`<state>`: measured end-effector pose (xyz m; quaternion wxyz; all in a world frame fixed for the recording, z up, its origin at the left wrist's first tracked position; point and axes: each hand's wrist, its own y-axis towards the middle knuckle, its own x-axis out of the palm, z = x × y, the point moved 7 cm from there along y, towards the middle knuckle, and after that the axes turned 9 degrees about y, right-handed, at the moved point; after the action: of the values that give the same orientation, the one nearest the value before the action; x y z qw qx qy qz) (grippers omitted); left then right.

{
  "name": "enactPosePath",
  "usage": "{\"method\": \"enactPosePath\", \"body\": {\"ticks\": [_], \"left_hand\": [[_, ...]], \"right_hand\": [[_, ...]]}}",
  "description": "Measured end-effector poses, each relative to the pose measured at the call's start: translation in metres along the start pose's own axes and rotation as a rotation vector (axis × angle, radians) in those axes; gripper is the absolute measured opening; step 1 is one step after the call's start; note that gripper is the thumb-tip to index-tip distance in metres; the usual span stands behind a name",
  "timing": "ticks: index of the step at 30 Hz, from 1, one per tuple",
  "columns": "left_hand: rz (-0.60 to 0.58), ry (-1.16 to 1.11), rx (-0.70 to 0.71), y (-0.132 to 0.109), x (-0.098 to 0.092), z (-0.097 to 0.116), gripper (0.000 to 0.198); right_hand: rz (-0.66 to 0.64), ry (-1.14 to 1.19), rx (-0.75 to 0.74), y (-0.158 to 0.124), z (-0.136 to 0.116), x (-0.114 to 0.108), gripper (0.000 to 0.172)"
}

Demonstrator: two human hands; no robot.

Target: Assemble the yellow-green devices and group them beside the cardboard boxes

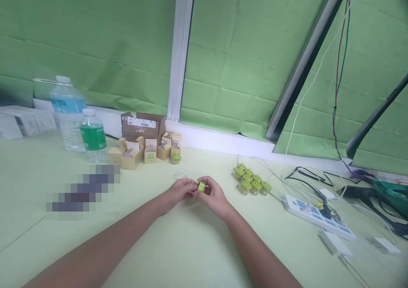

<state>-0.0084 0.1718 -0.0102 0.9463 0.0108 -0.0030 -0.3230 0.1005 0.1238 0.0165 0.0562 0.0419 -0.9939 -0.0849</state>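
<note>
Above the pale table, both my hands meet around a small green-lidded jar, whose yellow-green top (200,186) shows between the fingers. My left hand (180,191) pinches it from the left. Curled round its other side is my right hand (214,196); the fingers hide the lower part. Just beyond the hands lies a small clear piece (181,173), too blurred to name. One similar green-lidded jar (176,157) stands in front of the small cardboard boxes (150,151). To the right, several more green-lidded jars (245,186) sit in a tight group.
A larger brown carton (140,126) stands behind the small boxes. Left of it are a green-labelled bottle (93,137), a large water bottle (67,109) and white boxes (30,120). At right lie a power strip (318,217), tangled cables and a white adapter (335,243).
</note>
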Motion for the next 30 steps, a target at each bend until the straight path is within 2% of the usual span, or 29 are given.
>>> {"method": "enactPosePath", "body": {"ticks": [3,8,14,18,21,27,30], "left_hand": [[-0.014,-0.017,0.001,0.0,-0.001,-0.001,0.02],[0.041,-0.027,0.0,-0.002,-0.011,0.001,0.02],[0.056,-0.022,-0.012,-0.004,-0.014,0.004,0.022],[0.052,-0.032,-0.017,-0.005,-0.011,0.006,0.022],[0.065,-0.046,-0.031,-0.006,-0.01,0.007,0.02],[0.165,-0.082,-0.004,-0.002,-0.021,0.004,0.007],[0.213,-0.119,0.037,-0.001,-0.027,0.004,0.006]], "right_hand": [[0.027,0.036,0.016,0.001,0.003,-0.001,0.033],[0.122,0.033,0.043,0.006,0.009,-0.016,0.025],[0.099,0.072,0.131,0.006,0.01,-0.014,0.028],[0.077,0.185,0.108,0.004,0.005,-0.008,0.026],[0.084,0.187,0.106,0.004,0.006,-0.008,0.028],[0.231,0.126,0.107,0.007,0.01,-0.022,0.029],[0.259,0.122,0.098,0.008,0.011,-0.026,0.029]]}}
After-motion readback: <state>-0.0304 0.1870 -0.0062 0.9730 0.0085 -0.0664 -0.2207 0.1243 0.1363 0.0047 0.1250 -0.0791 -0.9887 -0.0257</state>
